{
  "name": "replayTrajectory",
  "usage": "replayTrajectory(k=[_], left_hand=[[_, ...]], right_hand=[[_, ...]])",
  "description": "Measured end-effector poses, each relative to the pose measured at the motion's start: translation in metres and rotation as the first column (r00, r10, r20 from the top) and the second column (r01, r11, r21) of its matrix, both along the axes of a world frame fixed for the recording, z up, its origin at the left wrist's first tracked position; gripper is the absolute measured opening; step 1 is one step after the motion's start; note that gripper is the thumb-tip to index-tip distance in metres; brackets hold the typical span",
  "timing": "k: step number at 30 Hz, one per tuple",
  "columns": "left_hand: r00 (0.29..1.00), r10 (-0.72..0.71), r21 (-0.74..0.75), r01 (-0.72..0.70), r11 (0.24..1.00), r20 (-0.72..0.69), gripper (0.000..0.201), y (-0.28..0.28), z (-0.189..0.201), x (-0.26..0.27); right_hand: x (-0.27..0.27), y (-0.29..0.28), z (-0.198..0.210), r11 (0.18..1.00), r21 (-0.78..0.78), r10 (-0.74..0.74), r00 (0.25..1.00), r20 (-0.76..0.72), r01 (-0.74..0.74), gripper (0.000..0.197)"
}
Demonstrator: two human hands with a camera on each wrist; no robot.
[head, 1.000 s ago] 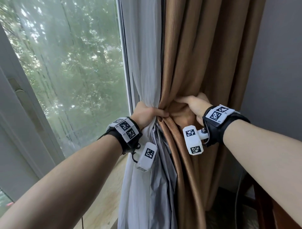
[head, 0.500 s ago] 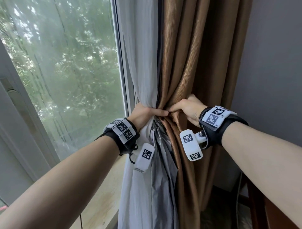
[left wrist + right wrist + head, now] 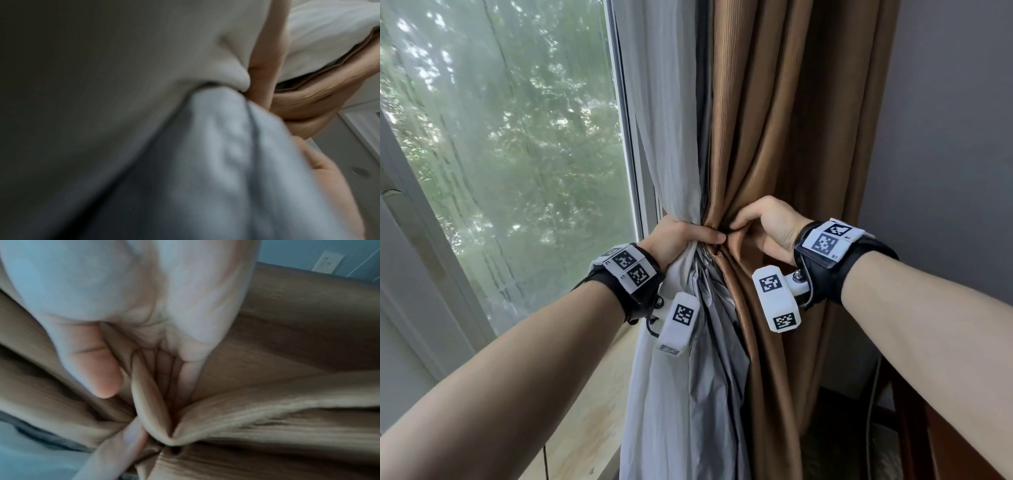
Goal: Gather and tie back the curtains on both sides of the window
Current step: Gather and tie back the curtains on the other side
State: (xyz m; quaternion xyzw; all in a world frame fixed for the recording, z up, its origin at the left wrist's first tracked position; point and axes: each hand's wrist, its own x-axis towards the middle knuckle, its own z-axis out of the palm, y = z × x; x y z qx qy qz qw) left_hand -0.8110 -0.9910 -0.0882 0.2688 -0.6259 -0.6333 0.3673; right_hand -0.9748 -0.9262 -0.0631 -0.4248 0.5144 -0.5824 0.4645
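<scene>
Your left hand [image 3: 681, 240] gripped the white curtain [image 3: 671, 137]; your right hand [image 3: 767, 226] pinched the brown curtain [image 3: 774, 137]. Gathering step; tying likely calls for a tieback, none seen.

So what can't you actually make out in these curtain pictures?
- Tieback: none seen in any view.
- Left hand fingers: head view, wrapped behind the white curtain.
- Right hand fingertips: head view, buried in brown curtain folds.
- Left wrist view: blurred, cloth fills it.

Open air lies before the window [image 3: 510, 154]; the wall [image 3: 945, 137] closes in behind the brown curtain [image 3: 774, 120].
</scene>
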Motion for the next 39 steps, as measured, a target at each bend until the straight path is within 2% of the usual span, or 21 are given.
replayTrajectory(k=[4,5,7,8,9,10,12,13,15,17,20,24,26,27,29,30,31,32,34,35,39], left_hand=[[0.99,0.138,-0.02,-0.137,0.99,0.022,0.051,-0.005,-0.001,-0.004],[0.987,0.161,-0.019,-0.16,0.987,0.029,0.049,-0.006,-0.001,-0.004],[0.978,0.203,-0.019,-0.203,0.979,0.05,0.037,-0.006,-0.001,-0.004],[0.976,0.211,-0.023,-0.21,0.977,0.058,0.035,-0.006,-0.001,-0.003],[0.977,0.207,-0.028,-0.205,0.978,0.058,0.035,-0.005,-0.001,-0.002],[0.98,0.193,-0.033,-0.191,0.981,0.047,0.036,-0.005,0.0,-0.001],[0.989,0.143,-0.036,-0.142,0.989,0.024,0.042,-0.004,0.0,0.0],[0.995,0.103,-0.039,-0.102,0.994,0.0,0.047,-0.004,-0.001,0.0],[0.999,0.023,-0.072,-0.027,0.997,-0.048,0.068,-0.003,-0.003,-0.001],[0.998,-0.025,-0.111,0.018,0.994,-0.059,0.087,-0.005,-0.005,-0.002],[0.998,0.007,-0.13,-0.014,0.991,-0.055,0.088,-0.012,-0.006,0.002],[0.988,0.144,-0.09,-0.148,0.985,-0.049,0.102,-0.027,-0.012,0.007],[0.976,0.216,-0.087,-0.217,0.972,-0.022,0.095,-0.025,-0.01,0.007],[0.969,0.246,-0.088,-0.246,0.965,-0.02,0.083,-0.022,-0.009,0.006],[0.954,0.299,-0.076,-0.301,0.951,-0.031,0.052,-0.018,-0.009,-0.001],[0.951,0.308,-0.072,-0.31,0.948,-0.036,0.045,-0.014,-0.009,-0.004],[0.95,0.309,-0.066,-0.311,0.948,-0.044,0.045,-0.011,-0.009,-0.007],[0.951,0.306,-0.066,-0.309,0.949,-0.051,0.048,-0.008,-0.009,-0.011],[0.96,0.276,-0.06,-0.279,0.959,-0.052,0.056,-0.005,-0.01,-0.014],[0.97,0.239,-0.046,-0.241,0.969,-0.054,0.055,-0.004,-0.01,-0.014],[0.998,0.022,-0.04,-0.024,0.999,-0.058,0.049,0.002,-0.008,-0.012]], right_hand=[[-0.007,0.003,0.003,0.995,-0.057,0.084,0.993,0.081,-0.08,0.075],[-0.012,0.003,0.002,0.997,-0.063,0.055,0.994,0.1,-0.049,0.066],[-0.02,0.001,-0.002,0.993,-0.048,-0.101,0.987,0.124,0.107,0.032],[-0.027,-0.004,-0.008,0.975,-0.037,-0.216,0.971,0.103,0.221,0.023],[-0.036,-0.01,-0.015,0.957,-0.023,-0.288,0.955,0.07,0.29,0.026],[-0.044,-0.017,-0.023,0.948,-0.027,-0.317,0.948,0.034,0.318,0.044],[-0.051,-0.03,-0.039,0.953,-0.008,-0.302,0.953,-0.023,0.302,0.095],[-0.046,-0.031,-0.041,0.969,0.015,-0.245,0.969,-0.035,0.246,0.103],[-0.03,-0.027,-0.039,0.992,0.049,-0.108,0.99,-0.085,0.113,0.084],[-0.018,-0.027,-0.037,0.996,0.035,-0.077,0.984,-0.158,0.083,0.063],[-0.015,-0.037,-0.041,0.994,0.011,-0.107,0.97,-0.218,0.112,0.057],[-0.019,-0.033,-0.035,0.952,-0.005,-0.3,0.931,-0.207,0.305,0.059],[-0.016,-0.023,-0.026,0.933,-0.033,-0.36,0.92,-0.154,0.359,0.049],[-0.015,-0.022,-0.024,0.927,-0.037,-0.374,0.917,-0.138,0.373,0.049],[-0.01,-0.017,-0.019,0.934,-0.032,-0.358,0.925,-0.126,0.357,0.063],[-0.01,-0.016,-0.019,0.944,-0.024,-0.33,0.936,-0.12,0.33,0.07],[-0.01,-0.016,-0.019,0.957,-0.014,-0.29,0.95,-0.115,0.29,0.071],[-0.01,-0.014,-0.018,0.972,-0.009,-0.235,0.967,-0.098,0.235,0.063],[-0.007,-0.009,-0.018,0.988,-0.023,-0.151,0.984,-0.092,0.15,0.026],[-0.005,-0.006,-0.018,0.991,-0.031,-0.134,0.987,-0.09,0.132,0.016],[-0.006,-0.004,-0.018,0.993,-0.043,-0.11,0.985,-0.13,0.106,0.03]])
